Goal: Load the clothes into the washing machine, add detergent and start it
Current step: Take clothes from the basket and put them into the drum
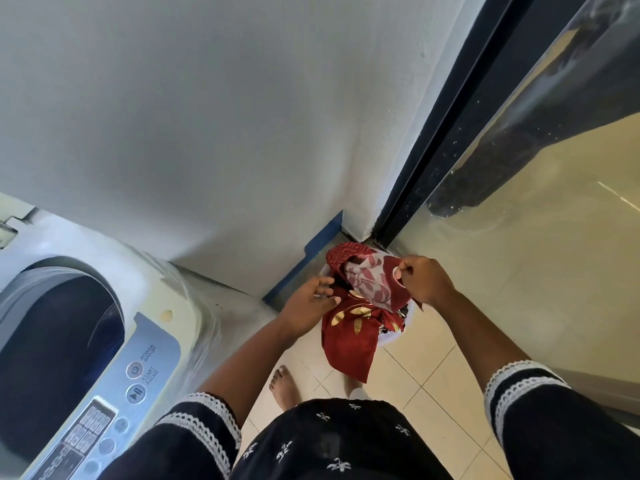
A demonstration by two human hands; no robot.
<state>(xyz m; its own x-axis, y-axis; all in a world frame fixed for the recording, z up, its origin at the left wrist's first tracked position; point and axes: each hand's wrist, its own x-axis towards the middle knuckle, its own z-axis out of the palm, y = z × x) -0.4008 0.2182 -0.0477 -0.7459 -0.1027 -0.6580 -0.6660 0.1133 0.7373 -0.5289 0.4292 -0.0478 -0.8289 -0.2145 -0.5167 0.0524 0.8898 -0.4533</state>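
A white laundry basket (389, 339) stands on the floor in the corner, heaped with red clothes (348, 336). My right hand (424, 280) pinches a red and pale floral-print cloth (372, 280) at the top of the heap. My left hand (310, 303) hovers over the left side of the pile, fingers spread and holding nothing. The top-loading washing machine (166, 306) stands at the left with its lid up and its dark drum (52, 341) open. Its control panel (138, 375) shows power and start buttons.
A white wall rises behind the basket. A dark-framed glass sliding door (519, 202) runs along the right. The floor is beige tile (433, 393). My bare foot (282, 388) stands between the machine and the basket.
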